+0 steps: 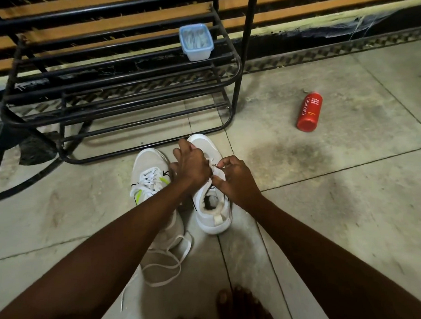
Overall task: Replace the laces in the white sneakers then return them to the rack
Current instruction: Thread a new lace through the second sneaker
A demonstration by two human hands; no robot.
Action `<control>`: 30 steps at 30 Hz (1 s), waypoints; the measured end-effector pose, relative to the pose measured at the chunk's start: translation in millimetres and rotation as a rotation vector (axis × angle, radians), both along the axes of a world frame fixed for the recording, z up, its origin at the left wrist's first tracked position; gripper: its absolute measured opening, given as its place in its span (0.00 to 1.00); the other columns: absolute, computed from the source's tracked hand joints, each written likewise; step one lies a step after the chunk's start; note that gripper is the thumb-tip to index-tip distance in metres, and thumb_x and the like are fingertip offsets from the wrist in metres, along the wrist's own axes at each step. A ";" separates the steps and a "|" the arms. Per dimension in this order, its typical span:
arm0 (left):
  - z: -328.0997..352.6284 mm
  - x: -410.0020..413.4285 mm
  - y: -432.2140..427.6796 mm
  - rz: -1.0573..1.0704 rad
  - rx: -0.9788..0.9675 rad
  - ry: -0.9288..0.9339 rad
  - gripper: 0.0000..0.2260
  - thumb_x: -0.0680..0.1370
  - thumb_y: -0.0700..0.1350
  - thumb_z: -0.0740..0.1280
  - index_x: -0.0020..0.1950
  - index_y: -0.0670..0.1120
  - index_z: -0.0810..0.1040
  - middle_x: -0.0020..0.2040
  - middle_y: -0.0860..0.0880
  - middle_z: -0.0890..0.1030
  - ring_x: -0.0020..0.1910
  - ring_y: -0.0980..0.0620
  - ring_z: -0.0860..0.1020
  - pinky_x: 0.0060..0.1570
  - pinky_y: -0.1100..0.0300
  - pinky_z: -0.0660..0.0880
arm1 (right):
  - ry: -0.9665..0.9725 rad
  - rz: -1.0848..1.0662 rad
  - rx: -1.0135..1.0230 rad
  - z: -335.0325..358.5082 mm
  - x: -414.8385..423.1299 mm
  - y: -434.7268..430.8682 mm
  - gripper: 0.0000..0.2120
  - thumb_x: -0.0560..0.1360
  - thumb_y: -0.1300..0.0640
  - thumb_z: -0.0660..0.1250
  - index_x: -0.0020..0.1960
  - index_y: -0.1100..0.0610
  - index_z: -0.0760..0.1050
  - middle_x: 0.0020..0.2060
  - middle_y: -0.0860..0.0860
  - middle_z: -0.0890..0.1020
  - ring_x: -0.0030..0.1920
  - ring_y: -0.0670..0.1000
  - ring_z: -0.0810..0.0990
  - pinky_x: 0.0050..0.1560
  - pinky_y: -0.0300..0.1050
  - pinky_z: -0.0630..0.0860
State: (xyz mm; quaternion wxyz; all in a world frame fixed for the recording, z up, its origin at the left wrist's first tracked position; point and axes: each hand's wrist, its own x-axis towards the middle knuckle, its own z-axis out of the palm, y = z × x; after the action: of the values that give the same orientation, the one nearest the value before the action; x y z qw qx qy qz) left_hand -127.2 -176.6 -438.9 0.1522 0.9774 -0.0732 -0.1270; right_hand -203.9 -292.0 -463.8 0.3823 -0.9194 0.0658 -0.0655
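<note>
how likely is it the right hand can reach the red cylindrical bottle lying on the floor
Probably yes, with a stretch. The right hand pinches the white lace on the right white sneaker, so it must let go first. The grey tiled floor between it and the red cylindrical bottle looks bare.

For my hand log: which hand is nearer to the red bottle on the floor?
Right. The right hand pinches a lace on the sneaker, left of the red bottle; the left hand grips that sneaker farther left.

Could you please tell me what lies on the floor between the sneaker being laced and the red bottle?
In the head view, only bare floor with a dark stain separates the sneaker from the red bottle.
</note>
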 end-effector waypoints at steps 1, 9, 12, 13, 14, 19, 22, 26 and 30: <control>-0.7 -0.6 -1.0 0.029 -0.008 0.010 0.15 0.76 0.41 0.71 0.62 0.41 0.79 0.66 0.44 0.61 0.65 0.41 0.64 0.65 0.39 0.65 | -0.002 0.004 -0.008 0.7 -0.5 -0.8 0.12 0.73 0.55 0.75 0.43 0.65 0.83 0.53 0.55 0.81 0.54 0.56 0.79 0.53 0.46 0.74; -5.8 -1.4 3.5 0.064 -0.103 0.015 0.06 0.77 0.44 0.71 0.53 0.48 0.82 0.64 0.46 0.63 0.66 0.43 0.63 0.63 0.38 0.64 | 0.071 0.034 0.234 11.5 -2.1 -7.2 0.13 0.78 0.51 0.68 0.61 0.54 0.75 0.52 0.51 0.82 0.54 0.52 0.80 0.59 0.55 0.75; -6.6 -4.7 5.5 0.041 -0.123 -0.028 0.03 0.78 0.44 0.71 0.51 0.49 0.82 0.64 0.46 0.64 0.66 0.42 0.64 0.63 0.36 0.66 | 0.004 -0.027 0.256 15.0 11.0 -8.9 0.09 0.83 0.54 0.60 0.62 0.54 0.72 0.44 0.50 0.84 0.46 0.51 0.83 0.51 0.46 0.76; -7.7 -5.5 6.4 0.039 -0.129 -0.045 0.04 0.78 0.44 0.70 0.51 0.49 0.82 0.63 0.46 0.65 0.66 0.42 0.65 0.63 0.36 0.67 | -0.019 -0.026 0.232 16.0 15.6 -10.2 0.10 0.83 0.57 0.60 0.63 0.55 0.73 0.43 0.50 0.84 0.45 0.50 0.83 0.49 0.43 0.75; -9.0 -6.7 6.3 0.036 -0.127 -0.055 0.04 0.78 0.44 0.69 0.52 0.49 0.81 0.63 0.46 0.66 0.66 0.42 0.66 0.63 0.37 0.67 | -0.024 -0.012 0.205 17.5 19.6 -11.8 0.12 0.81 0.61 0.61 0.64 0.57 0.74 0.41 0.50 0.83 0.44 0.51 0.83 0.48 0.42 0.74; -9.2 -5.5 8.4 0.023 -0.151 -0.058 0.04 0.77 0.45 0.69 0.52 0.50 0.79 0.62 0.47 0.68 0.66 0.44 0.67 0.65 0.38 0.65 | 0.031 0.132 -0.072 15.6 43.6 -10.9 0.07 0.77 0.62 0.64 0.52 0.59 0.78 0.44 0.58 0.83 0.45 0.59 0.80 0.50 0.52 0.77; -10.5 -6.5 9.9 0.022 -0.163 -0.064 0.06 0.77 0.45 0.67 0.54 0.51 0.77 0.61 0.48 0.68 0.66 0.44 0.66 0.64 0.38 0.64 | 0.062 0.168 -0.198 15.8 50.6 -11.2 0.04 0.75 0.62 0.64 0.47 0.57 0.77 0.42 0.59 0.79 0.46 0.63 0.77 0.49 0.56 0.75; -15.3 -11.3 9.4 0.006 -0.117 -0.115 0.09 0.78 0.47 0.66 0.58 0.51 0.75 0.61 0.49 0.68 0.65 0.45 0.67 0.63 0.39 0.66 | -0.005 0.136 -0.481 24.3 58.4 -22.9 0.08 0.71 0.64 0.63 0.47 0.54 0.74 0.48 0.54 0.77 0.52 0.58 0.74 0.49 0.52 0.72; -17.0 -12.1 8.1 -0.003 -0.088 -0.121 0.10 0.79 0.47 0.65 0.60 0.50 0.74 0.62 0.48 0.68 0.65 0.45 0.67 0.63 0.40 0.65 | -0.214 -0.355 0.057 38.2 65.9 -56.8 0.10 0.70 0.74 0.60 0.48 0.65 0.73 0.46 0.59 0.80 0.49 0.59 0.79 0.50 0.54 0.77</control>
State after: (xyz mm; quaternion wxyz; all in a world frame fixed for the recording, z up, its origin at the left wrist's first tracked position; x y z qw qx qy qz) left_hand -139.3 -168.5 -455.9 0.1900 0.9756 -0.0893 -0.0644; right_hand -137.9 -348.8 -425.6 0.3955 -0.8699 0.1877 -0.2274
